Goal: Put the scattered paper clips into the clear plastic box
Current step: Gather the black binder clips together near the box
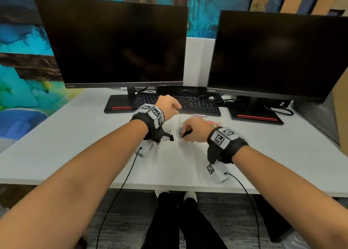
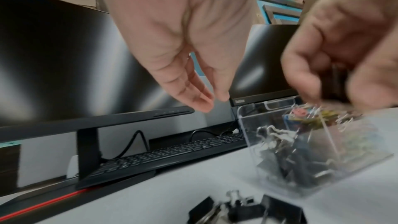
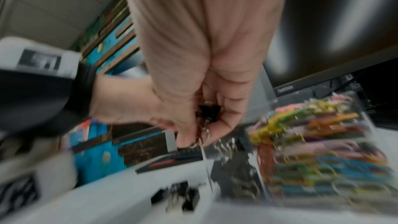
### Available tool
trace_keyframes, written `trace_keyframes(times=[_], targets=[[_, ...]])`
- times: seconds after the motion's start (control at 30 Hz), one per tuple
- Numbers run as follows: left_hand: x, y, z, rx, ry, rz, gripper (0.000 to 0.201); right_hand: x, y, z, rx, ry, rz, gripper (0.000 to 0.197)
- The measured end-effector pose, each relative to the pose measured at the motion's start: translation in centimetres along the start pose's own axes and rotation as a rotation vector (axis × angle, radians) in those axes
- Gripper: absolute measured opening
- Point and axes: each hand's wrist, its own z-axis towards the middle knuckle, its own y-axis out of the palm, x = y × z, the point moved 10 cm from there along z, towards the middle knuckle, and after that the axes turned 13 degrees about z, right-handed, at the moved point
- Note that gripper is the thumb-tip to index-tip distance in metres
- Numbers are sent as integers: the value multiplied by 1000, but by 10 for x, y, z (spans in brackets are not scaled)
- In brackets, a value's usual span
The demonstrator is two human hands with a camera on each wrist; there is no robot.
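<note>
The clear plastic box [image 1: 180, 123] stands on the white desk in front of the keyboard. One compartment [image 2: 286, 164] holds black binder clips and the other holds coloured paper clips [image 3: 318, 144]. My right hand [image 1: 186, 133] hovers over the box and grips a black binder clip [image 3: 210, 110] in curled fingers. A few more black binder clips [image 1: 168, 135] lie loose on the desk to the left of the box. My left hand [image 2: 213, 103] hangs above the desk left of the box, fingers relaxed and holding nothing.
A black keyboard [image 1: 195, 103] lies just behind the box. Two dark monitors [image 1: 116, 45] stand on red-striped bases [image 1: 258, 117] at the back. Bare white desk [image 1: 75, 145] stretches to the near edge. Cables hang from both wrist units.
</note>
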Motion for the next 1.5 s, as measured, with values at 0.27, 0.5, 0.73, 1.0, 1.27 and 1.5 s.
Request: trace_keyframes(times=[0.27,0.5,0.73,1.0,1.27,1.5], targets=[[-48,40,-23,-307,-77,356,50,5,-72,31,371,81,103,22],[-62,72,-29,-437,-82,406,68,0,-51,38,248,78,2,27],[-59,78,-25,-447,-66,484,43,-16,-35,24,269,-70,2,16],[-66,77,-24,-392,-137,485,28,-28,58,23,-174,-52,-321,22],[-70,84,-32,-505,-155,531,32,-26,74,30,-229,-32,-392,26],[-105,115,-5,-533,-183,551,37,-22,68,28,-181,-40,-351,34]])
